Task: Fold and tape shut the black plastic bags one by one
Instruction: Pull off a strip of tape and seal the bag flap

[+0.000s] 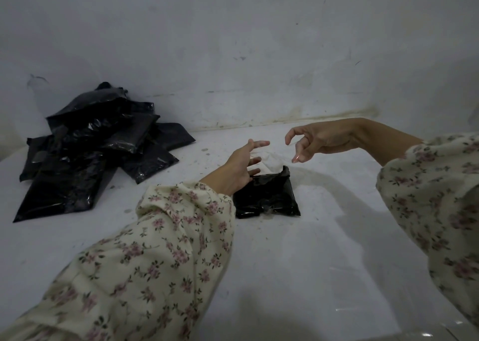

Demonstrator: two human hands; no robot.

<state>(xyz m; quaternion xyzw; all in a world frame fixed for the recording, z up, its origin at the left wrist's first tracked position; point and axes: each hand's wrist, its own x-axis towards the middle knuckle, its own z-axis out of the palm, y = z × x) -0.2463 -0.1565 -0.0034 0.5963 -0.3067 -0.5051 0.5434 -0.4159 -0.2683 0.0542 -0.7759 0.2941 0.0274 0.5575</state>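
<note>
to our left a pile of black bags [85, 154] lies heaped against the scuffed white wall [233, 42], well apart from our work. our floral left sleeve [155, 250] covers the near left corner of the folded black bag [269, 198], which lies flat on the white floor [311, 263] at the centre, glossy and creased, its top edge crumpled. our left hand [238, 169] hovers over it, fingers spread and released. our right hand [318, 138] is raised beyond it, fingers curled; we cannot tell if it pinches anything.
</note>
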